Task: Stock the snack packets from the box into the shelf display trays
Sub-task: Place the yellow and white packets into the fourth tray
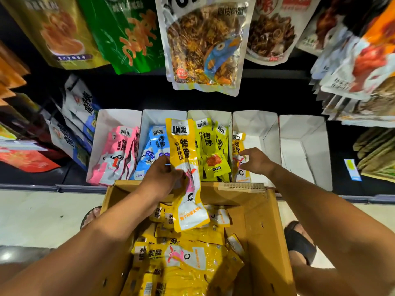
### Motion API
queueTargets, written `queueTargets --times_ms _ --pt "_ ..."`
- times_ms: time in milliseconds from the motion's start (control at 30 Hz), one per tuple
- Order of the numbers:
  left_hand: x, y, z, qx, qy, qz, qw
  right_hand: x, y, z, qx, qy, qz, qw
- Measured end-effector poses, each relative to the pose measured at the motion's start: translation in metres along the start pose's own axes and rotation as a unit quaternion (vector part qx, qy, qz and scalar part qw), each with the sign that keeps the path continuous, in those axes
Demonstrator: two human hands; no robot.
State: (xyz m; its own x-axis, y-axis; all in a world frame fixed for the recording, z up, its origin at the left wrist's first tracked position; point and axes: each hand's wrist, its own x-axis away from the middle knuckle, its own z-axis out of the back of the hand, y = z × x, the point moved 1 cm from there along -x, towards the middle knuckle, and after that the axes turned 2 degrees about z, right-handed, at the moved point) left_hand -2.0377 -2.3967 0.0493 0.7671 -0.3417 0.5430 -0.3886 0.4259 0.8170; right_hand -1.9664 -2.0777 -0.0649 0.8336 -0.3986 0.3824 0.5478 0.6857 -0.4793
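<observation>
Yellow packet point(184, 144) is hanging over the box point(265, 214), the left hand point(162, 175) gripping it. The right hand point(258, 161) is pinching a standing packet point(236, 144) in a white tray point(256, 122).

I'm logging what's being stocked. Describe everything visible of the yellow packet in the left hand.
The yellow packet is a long, glossy plastic sachet, orange-yellow with black characters, a white label at its top and a white cartoon panel lower down. It stands roughly upright above the cardboard box, in front of the trays. The left hand pinches its left edge midway.
</observation>
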Motion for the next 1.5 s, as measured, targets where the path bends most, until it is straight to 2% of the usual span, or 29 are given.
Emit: queueTargets --times_ms 300,433,533,633,767,967,1033,1100,1167,1233,1367,1500 --pt "0.018 0.015 -0.008 0.014 -0.028 -0.021 0.999 0.068 -0.086 0.059 0.004 0.08 0.132 0.988" --pt "0.029 0.02 -0.016 0.078 -0.043 0.01 0.996 0.127 -0.128 0.05 -0.041 0.058 0.172 0.982" --pt "0.037 0.024 -0.024 0.1 -0.051 0.013 0.994 0.159 -0.145 0.03 0.014 0.019 0.145 0.989" --pt "0.041 0.026 -0.03 0.111 -0.065 0.01 0.992 0.172 -0.152 0.014 0.069 0.042 0.119 0.99" --pt "0.042 0.024 -0.034 0.121 -0.067 -0.007 0.99 0.173 -0.156 0.009 0.066 0.094 0.091 0.989" --pt "0.038 0.026 -0.031 0.121 -0.1 -0.035 0.987 0.159 -0.148 0.009 0.035 0.081 0.096 0.991" --pt "0.032 0.024 -0.029 0.061 -0.1 -0.067 0.991 0.15 -0.139 0.014 0.025 0.092 0.084 0.992" --pt "0.024 0.017 -0.025 -0.091 -0.072 -0.151 0.982 0.137 -0.124 0.022 0.019 0.108 0.066 0.992" --pt "0.018 0.005 -0.019 -0.256 -0.033 -0.227 0.939 0.122 -0.104 0.031 0.018 0.116 0.046 0.992" --pt "0.012 -0.013 -0.013 -0.379 -0.02 -0.26 0.888 0.106 -0.081 0.04 0.026 0.131 0.016 0.991" --pt "0.002 -0.047 -0.007 -0.569 -0.075 -0.172 0.801 0.072 -0.036 0.048 0.055 0.141 -0.066 0.986" --pt "-0.003 -0.071 -0.003 -0.638 -0.094 -0.116 0.755 0.042 -0.006 0.037 0.086 0.122 -0.116 0.982"
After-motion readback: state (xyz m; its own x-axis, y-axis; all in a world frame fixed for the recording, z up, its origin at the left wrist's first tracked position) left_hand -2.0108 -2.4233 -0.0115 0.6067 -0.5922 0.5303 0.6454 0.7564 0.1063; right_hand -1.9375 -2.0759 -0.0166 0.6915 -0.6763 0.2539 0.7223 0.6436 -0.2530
